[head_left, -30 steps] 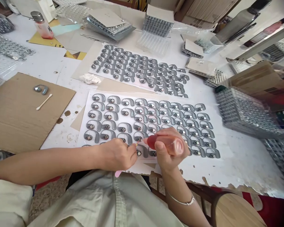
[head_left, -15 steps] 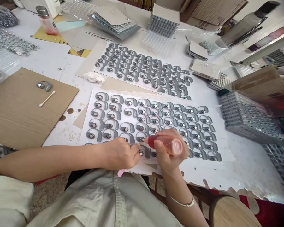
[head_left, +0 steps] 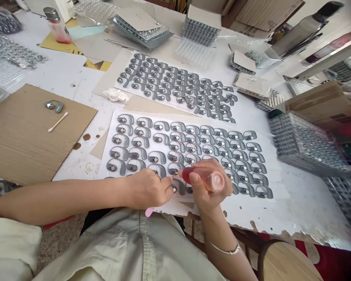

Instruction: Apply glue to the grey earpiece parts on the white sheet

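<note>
My right hand (head_left: 212,187) is closed around a squeeze bottle (head_left: 203,177) of reddish liquid, tilted so its nozzle points left and down at one of the grey ear-hook earphone pieces (head_left: 173,168). Close by on the left, my left hand (head_left: 150,189) pinches a slim tool with a pink end (head_left: 149,212). Its thin tip shows by the bottle's nozzle; its middle is hidden in my fingers. Both hands are over the near edge of a white sheet (head_left: 107,158) bearing rows of these earphone pieces. Some pieces are covered by my hands.
Behind lies a second sheet of earphone pieces (head_left: 178,84), with crumpled tissue (head_left: 115,95) beside it. On the left, a cardboard sheet (head_left: 32,144) holds a cotton swab (head_left: 57,121) and one earphone piece. A metal-capped bottle (head_left: 57,27) stands behind. Stacked trays (head_left: 310,144) and a stool (head_left: 289,261) are right.
</note>
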